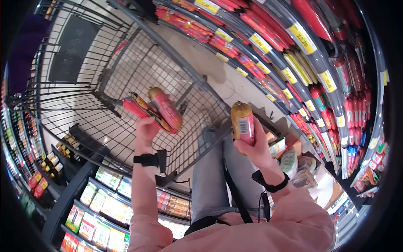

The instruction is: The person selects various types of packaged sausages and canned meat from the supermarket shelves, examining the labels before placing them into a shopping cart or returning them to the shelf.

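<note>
**Sausage chubs held over the cart**

Nearest the camera, at the right, the right hand (256, 145) is closed around a short red-and-yellow plastic-cased sausage chub with a barcode label (243, 123). Fingers wrap its lower half; its long axis stands almost upright, the clipped yellow end pointing up and slightly away. It looks firm, smooth-skinned and probably slippery, with some weight for its size, so a full wrap round the middle seems the safest hold.

Further out, the left hand (147, 127) grips a bundle of similar red sausage chubs (157, 110) above the wire shopping cart (126, 80), inside its near rim. These lie tilted, long axes running from upper left to lower right, yellow ends toward the far left. Held several together, they could slide against each other.

Beyond the cart's right edge, curved shelves of red packaged sausages with yellow price tags (302, 38) run away.
</note>
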`<state>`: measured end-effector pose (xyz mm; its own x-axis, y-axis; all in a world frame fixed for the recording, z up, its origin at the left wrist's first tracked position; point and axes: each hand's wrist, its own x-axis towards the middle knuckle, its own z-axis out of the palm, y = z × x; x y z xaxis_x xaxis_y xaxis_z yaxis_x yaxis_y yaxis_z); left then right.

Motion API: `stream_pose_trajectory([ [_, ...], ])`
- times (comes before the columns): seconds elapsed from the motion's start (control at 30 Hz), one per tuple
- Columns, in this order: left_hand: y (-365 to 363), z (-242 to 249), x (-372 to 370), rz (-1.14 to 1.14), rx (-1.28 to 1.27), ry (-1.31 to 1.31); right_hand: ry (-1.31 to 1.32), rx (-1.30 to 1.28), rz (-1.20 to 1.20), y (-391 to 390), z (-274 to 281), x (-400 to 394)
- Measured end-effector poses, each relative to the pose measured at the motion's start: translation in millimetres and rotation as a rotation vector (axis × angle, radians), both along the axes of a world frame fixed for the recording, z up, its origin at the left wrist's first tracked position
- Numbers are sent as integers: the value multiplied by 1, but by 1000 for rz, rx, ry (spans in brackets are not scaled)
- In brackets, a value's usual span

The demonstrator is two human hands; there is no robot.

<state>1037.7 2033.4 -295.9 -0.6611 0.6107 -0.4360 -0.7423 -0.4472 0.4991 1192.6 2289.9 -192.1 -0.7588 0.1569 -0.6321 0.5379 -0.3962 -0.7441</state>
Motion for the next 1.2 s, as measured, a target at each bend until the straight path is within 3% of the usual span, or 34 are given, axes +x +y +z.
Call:
stream_pose_trajectory([
  [0.1,9,20,-2,-71,274,84,126,-83,-10,-13,-8,-5],
  [0.13,10,22,-3,-89,415,95,107,-259,-103,-19,-7,-11],
  [0.17,10,23,-2,-80,400,95,84,-433,-199,-25,-5,-18],
  [0.23,7,24,0,51,484,-48,33,-478,-160,-33,-3,-30],
  [0.27,8,25,-3,46,544,-32,45,-357,-18,-38,-7,-37],
  [0.3,6,29,-5,57,543,-27,59,-231,123,-42,-11,-41],
  [0.37,2,36,-7,82,395,-26,136,-250,121,-52,-16,-47],
  [0.43,-3,34,-8,89,413,-29,270,-264,151,-57,-11,-62],
  [0.67,-10,32,1,183,309,-8,196,-308,213,-57,-14,-76],
  [0.77,-13,35,3,75,421,72,176,-302,247,-56,-19,-74],
  [1.03,-11,37,9,54,253,32,174,-269,225,-58,-26,-73],
  [1.2,-16,25,15,205,217,-9,181,-315,207,-57,-29,-74],
])
